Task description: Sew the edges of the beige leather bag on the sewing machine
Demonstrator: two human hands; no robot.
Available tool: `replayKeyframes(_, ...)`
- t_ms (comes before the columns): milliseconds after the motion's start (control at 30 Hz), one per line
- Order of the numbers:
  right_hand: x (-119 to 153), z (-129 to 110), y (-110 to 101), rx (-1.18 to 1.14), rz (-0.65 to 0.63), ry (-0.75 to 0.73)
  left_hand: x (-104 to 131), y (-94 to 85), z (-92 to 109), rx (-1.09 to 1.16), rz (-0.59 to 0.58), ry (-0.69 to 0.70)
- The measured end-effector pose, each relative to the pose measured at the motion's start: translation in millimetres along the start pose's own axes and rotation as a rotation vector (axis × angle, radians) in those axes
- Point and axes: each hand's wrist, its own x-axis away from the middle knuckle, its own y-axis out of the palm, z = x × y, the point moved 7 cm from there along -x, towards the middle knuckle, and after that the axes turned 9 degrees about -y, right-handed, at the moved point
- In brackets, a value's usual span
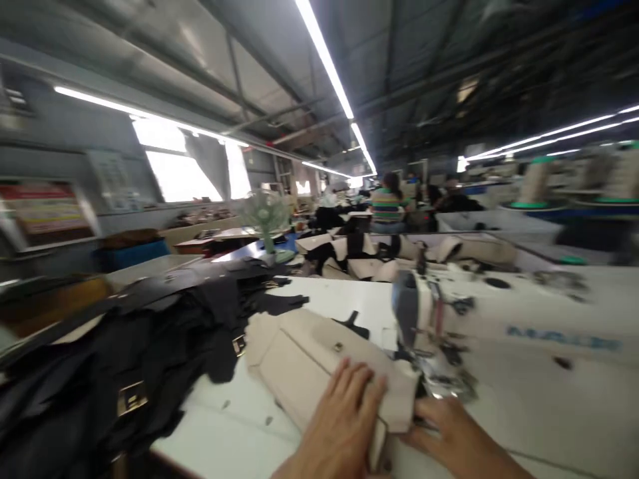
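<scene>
A cream bag piece (304,359) with small metal studs lies on the white sewing table (234,426), its right end by the needle area of the white sewing machine (499,319). My left hand (344,419) lies flat on the near end of the cream piece, fingers spread. My right hand (449,436) rests at the piece's right edge just below the presser foot (439,379), fingers touching the material. The picture is blurred.
A heap of black bag parts (124,359) with brass buckles lies on the left of the table. More cream and black pieces (359,256) are piled further back. A small green fan (267,219) stands behind. Other people (389,203) sit at machines in the distance.
</scene>
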Motion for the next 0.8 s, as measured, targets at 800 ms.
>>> replayKeyframes(800,51.5,-20.3,-8.6,-0.028,0.328,0.003,13.2,14.2,16.4,0.099,0.187,0.288)
